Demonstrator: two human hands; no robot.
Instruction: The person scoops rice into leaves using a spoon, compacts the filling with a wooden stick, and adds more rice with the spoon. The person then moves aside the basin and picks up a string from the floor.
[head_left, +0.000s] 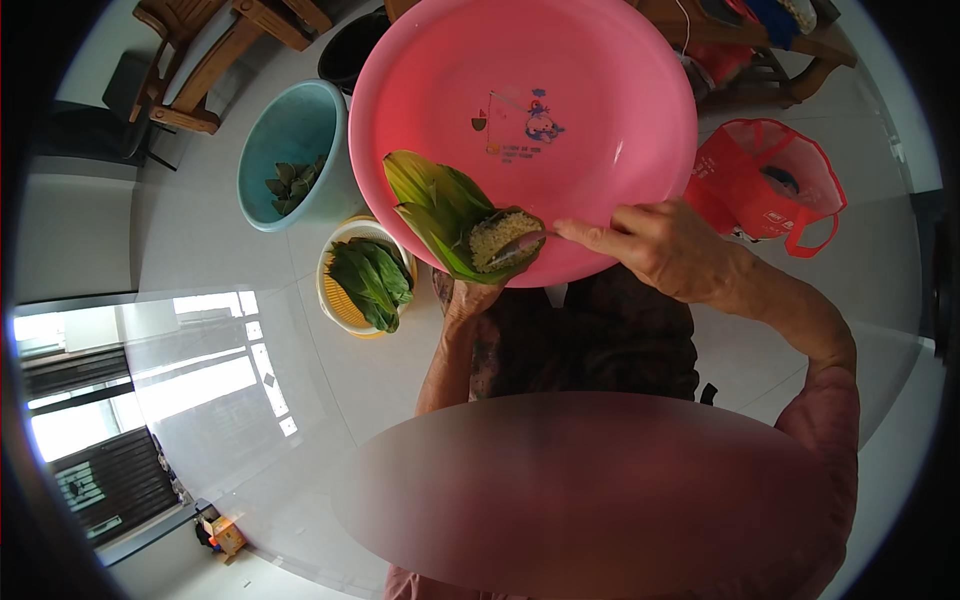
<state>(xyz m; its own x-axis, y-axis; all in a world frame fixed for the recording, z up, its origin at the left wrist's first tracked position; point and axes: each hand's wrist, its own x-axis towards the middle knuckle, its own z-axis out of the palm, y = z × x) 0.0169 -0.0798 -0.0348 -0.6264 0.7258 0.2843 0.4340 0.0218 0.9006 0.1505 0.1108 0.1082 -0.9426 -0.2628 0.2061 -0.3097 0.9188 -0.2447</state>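
Observation:
My left hand (478, 298) holds a cone of broad green leaves (442, 206) from below, over the near rim of a large pink plastic basin (592, 82). Pale yellowish grains, rice by their look, (514, 226) fill the cone's mouth. In my right hand (660, 244) is a metal spoon (517, 246), its bowl pressed against the grains and its handle end hidden in the fingers. The index finger stretches along the handle. Printed cartoon figures mark the basin's floor. Most of my left hand's fingers are hidden beneath the leaves.
A white and yellow basket (322, 289) with green leaves (371, 281) stands at the left. Behind it, a teal tub (255, 161) holds wrapped leaf parcels (292, 184). A red bag (739, 172) is on the right. Wooden furniture (210, 71) stands at the far left.

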